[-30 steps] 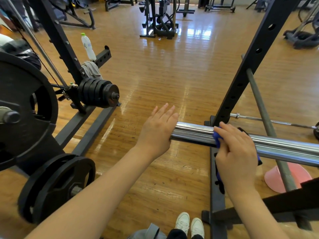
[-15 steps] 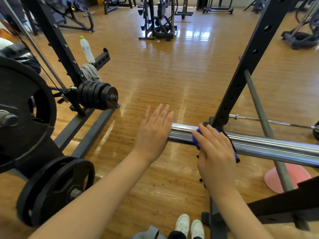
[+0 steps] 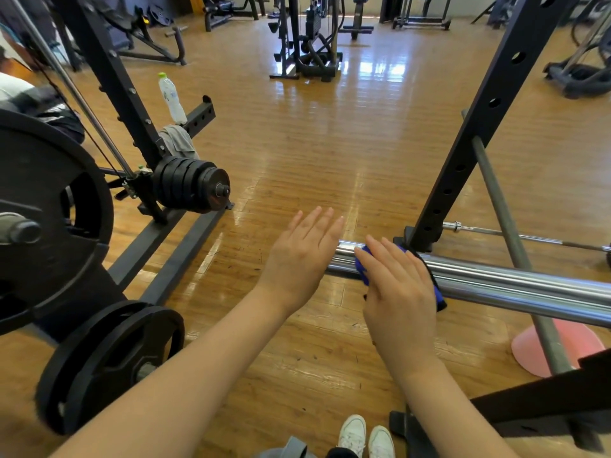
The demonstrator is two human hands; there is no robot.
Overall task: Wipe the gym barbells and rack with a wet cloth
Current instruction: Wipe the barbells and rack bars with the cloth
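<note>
Right hand (image 3: 398, 292) lies on chrome barbell sleeve (image 3: 515, 285), fingers straight, pressing blue cloth (image 3: 362, 264) against it near sleeve's free end. Left hand (image 3: 302, 256) spread flat, fingers together, just left of sleeve end; contact unclear. Black rack upright (image 3: 476, 127) stands behind barbell. Weight plates (image 3: 105, 361) at left.

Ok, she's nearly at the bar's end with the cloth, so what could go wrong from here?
1. The right hand presses the blue cloth close to the left hand, which covers the tip of the chrome bar; another stroke may bump it.
2. The cloth's loose tail hangs beside the black rack upright and might snag there.
3. The bar could roll under the push.
</note>
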